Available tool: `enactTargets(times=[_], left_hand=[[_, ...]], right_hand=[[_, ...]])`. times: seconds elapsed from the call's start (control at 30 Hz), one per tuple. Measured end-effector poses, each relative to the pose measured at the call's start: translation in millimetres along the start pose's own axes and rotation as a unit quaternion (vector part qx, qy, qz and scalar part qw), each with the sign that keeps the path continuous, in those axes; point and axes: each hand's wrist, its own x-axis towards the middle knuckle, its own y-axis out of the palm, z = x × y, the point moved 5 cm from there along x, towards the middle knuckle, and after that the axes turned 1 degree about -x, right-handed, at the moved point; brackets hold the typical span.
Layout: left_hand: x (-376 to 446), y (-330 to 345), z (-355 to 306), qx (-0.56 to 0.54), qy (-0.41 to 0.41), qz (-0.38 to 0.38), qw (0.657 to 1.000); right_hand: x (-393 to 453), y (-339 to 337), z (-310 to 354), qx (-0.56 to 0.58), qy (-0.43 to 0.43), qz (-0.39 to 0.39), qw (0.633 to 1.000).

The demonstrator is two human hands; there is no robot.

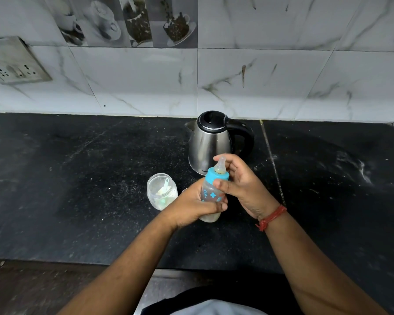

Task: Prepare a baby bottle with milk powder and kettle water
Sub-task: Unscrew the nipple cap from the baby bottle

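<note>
Your left hand [195, 206] grips the baby bottle [212, 195] around its lower body, fingers curled across the front and the thumb side toward you, holding it tilted slightly with the teat leaning away toward the wall. The bottle's base sits at or just above the black countertop [77, 178] — you cannot tell whether it touches. Pale milky liquid shows in the bottom of the bottle, and blue leaf and flower prints mark its clear wall.

Your right hand [239, 180] is closed on the blue collar [216, 176] at the bottle's neck: the thumb presses the near side just under the ring, the fingers curl round the far side behind the clear teat [220, 165]. A red thread band [271, 218] circles that wrist.

The steel kettle [210, 144] stands just behind the bottle, toward the back edge of the countertop, lid down, black handle pointing right and spout pointing left. Left of the bottle, near your left hand, the clear powder jar [161, 192] stands open with a pale scoop [165, 186] leaning inside it.

All of this sits around the middle of the countertop — a seam in the stone runs from back to front just right of your right hand. A switch plate [14, 62] is mounted on the tiled wall at the far left.
</note>
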Motion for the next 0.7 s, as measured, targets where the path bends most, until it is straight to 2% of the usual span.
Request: enactTargets(times=[0.3, 0.53, 0.7], left_hand=[[1, -2, -2, 0.009, 0.006, 0.001, 1.0], [4, -2, -2, 0.02, 0.005, 0.004, 1.0], [6, -1, 0, 0.029, 0.001, -0.004, 1.0]], right_hand=[[1, -2, 0, 0.061, -0.007, 0.043, 0.997], [6, -5, -1, -0.001, 0.009, 0.007, 1.0], [7, -16, 6, 0.067, -0.021, -0.045, 0.997]])
